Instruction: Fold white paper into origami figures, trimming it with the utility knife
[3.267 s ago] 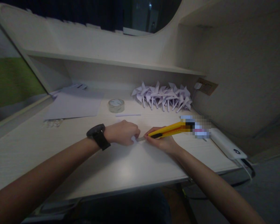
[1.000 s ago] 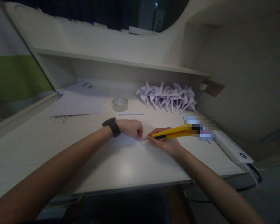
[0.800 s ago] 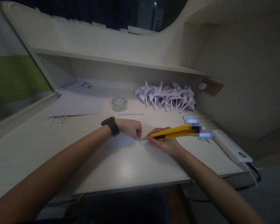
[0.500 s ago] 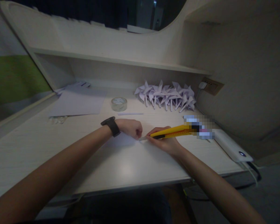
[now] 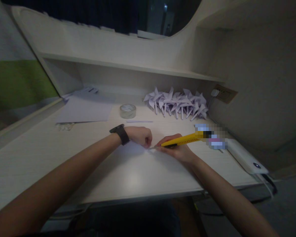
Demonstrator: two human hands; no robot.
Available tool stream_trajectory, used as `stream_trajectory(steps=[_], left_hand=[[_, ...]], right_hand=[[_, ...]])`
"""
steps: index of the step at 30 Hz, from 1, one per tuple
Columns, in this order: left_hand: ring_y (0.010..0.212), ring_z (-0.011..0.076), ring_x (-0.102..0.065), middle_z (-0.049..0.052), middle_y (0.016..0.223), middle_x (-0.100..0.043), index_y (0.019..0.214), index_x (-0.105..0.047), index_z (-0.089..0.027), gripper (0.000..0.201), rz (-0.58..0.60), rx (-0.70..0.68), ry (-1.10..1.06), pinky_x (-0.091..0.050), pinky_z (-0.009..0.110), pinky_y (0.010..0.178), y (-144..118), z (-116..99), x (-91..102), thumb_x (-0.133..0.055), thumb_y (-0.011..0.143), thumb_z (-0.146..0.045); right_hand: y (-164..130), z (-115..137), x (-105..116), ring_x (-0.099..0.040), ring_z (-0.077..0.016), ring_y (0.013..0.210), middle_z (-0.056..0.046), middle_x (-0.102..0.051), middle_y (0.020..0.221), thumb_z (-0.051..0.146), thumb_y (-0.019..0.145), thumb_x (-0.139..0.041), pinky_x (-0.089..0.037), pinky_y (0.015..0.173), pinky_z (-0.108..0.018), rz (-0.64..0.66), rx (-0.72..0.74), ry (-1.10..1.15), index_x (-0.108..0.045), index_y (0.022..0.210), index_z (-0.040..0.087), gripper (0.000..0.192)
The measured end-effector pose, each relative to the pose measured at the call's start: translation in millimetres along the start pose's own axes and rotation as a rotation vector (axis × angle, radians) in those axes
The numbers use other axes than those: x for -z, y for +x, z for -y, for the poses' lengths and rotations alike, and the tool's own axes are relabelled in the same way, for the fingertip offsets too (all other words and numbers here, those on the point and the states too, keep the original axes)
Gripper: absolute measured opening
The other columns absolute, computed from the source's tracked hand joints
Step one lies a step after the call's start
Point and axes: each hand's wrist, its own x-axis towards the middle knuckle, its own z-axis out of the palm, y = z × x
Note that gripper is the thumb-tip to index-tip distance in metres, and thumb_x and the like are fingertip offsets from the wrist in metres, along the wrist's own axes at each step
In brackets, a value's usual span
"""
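The right hand (image 5: 177, 151) grips a yellow knife (image 5: 185, 139), blade at paper (image 5: 130, 149) the clenched left hand (image 5: 140, 136) pins; beyond the knife, pinwheels (image 5: 177, 102) lie finished.

A pale wood-grain counter (image 5: 39, 154) is stretching out in front of me, carrying a sheet of paper (image 5: 128, 151) that my hands are resting on. Farther back, a roll of clear tape (image 5: 127, 111), a thin paper strip (image 5: 139, 121) and a stack of paper sheets (image 5: 86, 110) are lying on it. A heap of folded paper pinwheels (image 5: 177, 103) is sitting at the back right, and a white power bank (image 5: 246, 159) is lying near the right edge.
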Motion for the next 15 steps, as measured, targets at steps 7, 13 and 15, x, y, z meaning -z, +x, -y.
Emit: stream_trajectory(steps=[7, 13, 15], left_hand=[[0.06, 0.0121, -0.058, 0.003, 0.073, -0.071, 0.08, -0.072, -0.016, 0.014, -0.154, 0.042, 0.023, -0.04, 0.022, 0.058, -14.8, -6.3, -5.8, -0.061, 0.072, -0.021], [0.067, 0.0141, -0.06, 0.003, 0.079, -0.07, 0.086, -0.07, -0.017, 0.014, -0.348, 0.036, 0.116, -0.042, 0.024, 0.064, -30.1, -13.3, -18.7, -0.058, 0.079, -0.02], [0.082, 0.0176, -0.061, 0.006, 0.092, -0.069, 0.097, -0.068, -0.018, 0.019, -0.484, 0.094, 0.185, -0.043, 0.028, 0.076, -40.7, -19.4, -20.1, -0.056, 0.083, -0.022]], right_hand=[[0.1, -0.1, -5.4, -0.061, -0.0159, 0.066, -0.004, -0.069, 0.074, 0.039, 0.072, -0.072, -0.048, 0.058, -0.025, -0.108, -0.107, 0.058, -0.071, 0.077, 0.018, 0.021], [4.9, -6.8, -4.0, -0.06, -0.0159, 0.065, -0.003, -0.068, 0.072, 0.036, 0.063, -0.079, -0.048, 0.061, -0.028, -0.328, -0.124, 0.193, -0.069, 0.072, 0.019, 0.022], [6.5, -9.2, -2.9, -0.06, -0.0162, 0.066, -0.003, -0.067, 0.071, 0.036, 0.062, -0.079, -0.049, 0.062, -0.029, -0.369, -0.123, 0.192, -0.069, 0.072, 0.019, 0.022]])
